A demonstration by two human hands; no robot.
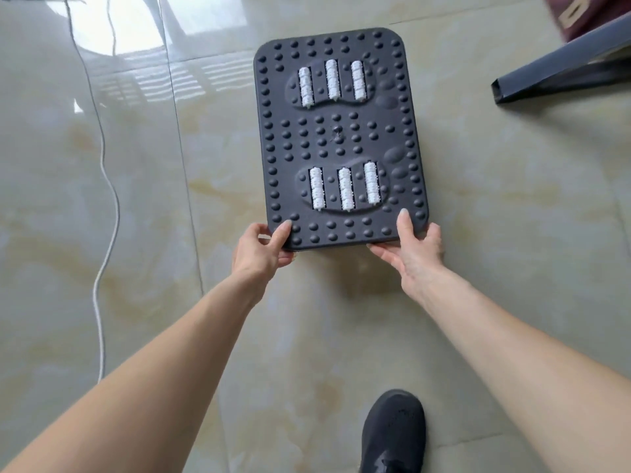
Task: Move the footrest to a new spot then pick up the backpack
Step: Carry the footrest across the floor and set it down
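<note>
The footrest [338, 138] is a dark grey rectangular board with raised bumps and two groups of three white rollers, lying lengthwise away from me over the glossy tiled floor. My left hand [261, 249] grips its near left corner, thumb on top. My right hand [415, 247] holds the near right corner, thumb on top and fingers under the edge. At the top right corner a dark red object with a tan buckle [587, 11] shows partly; I cannot tell if it is the backpack.
A black metal furniture leg [560, 70] lies along the floor at the upper right. A thin white cable [102, 206] and a darker cable [73, 39] run down the left side of the floor. A black shoe [392, 435] stands at the bottom.
</note>
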